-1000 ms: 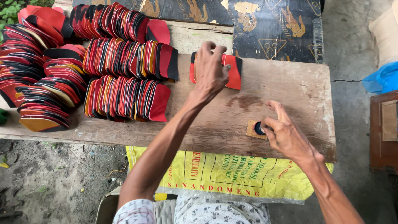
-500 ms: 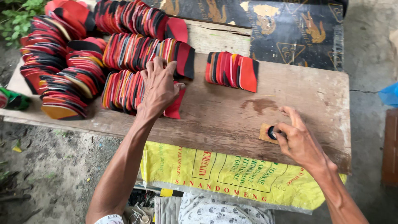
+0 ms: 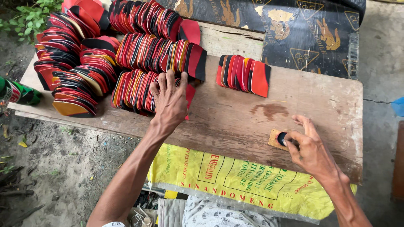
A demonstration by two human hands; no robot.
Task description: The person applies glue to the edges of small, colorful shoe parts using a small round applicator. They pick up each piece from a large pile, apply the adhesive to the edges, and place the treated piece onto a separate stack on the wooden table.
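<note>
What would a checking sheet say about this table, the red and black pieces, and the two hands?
Surface: worn wooden plank table with a dark stain.
Job's things: rows of red and black pieces; small separate stack; small black round tool on a tan block.
Clutter: green bottle at the table's end.
Hands: left hand spread flat on a row; right hand pinching the round tool.
Cables: nothing seen.
Surroundings: yellow sack at the near edge, black patterned sheet behind, dirt ground, plants.
</note>
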